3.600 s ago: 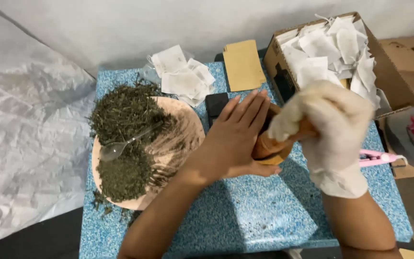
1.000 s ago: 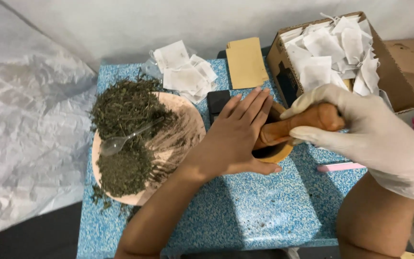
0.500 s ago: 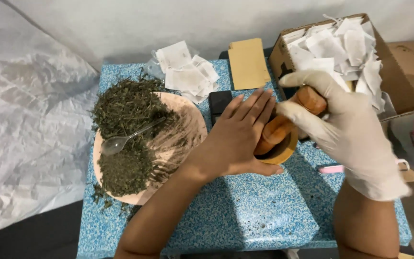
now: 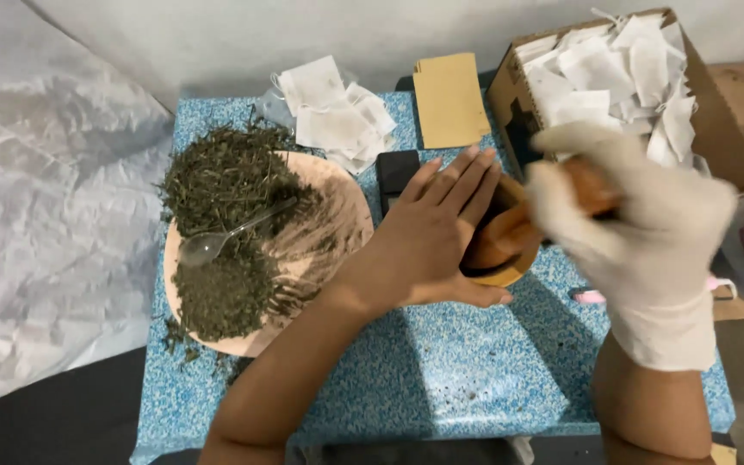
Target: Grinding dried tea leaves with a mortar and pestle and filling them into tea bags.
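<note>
Blue speckled table (image 4: pixel 441 379): bare left hand (image 4: pixel 437 237) cupped flat against wooden mortar (image 4: pixel 501 258), gloved right hand (image 4: pixel 639 224) clenched around pestle (image 4: pixel 518 232) inside it; grinding apparently underway, steady bracing needed.

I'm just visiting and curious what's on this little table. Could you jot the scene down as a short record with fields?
Surface: blue speckled table
Left hand: bare, laid flat against the wooden mortar, partly covering it
Right hand: in a white glove, gripping a wooden pestle that points into the mortar
Plate: round, holds dried green leaves and a spoon
Behind the plate: pile of empty white paper bags
Top right: cardboard box full of similar white bags
Beside the box: tan paper stack
</note>
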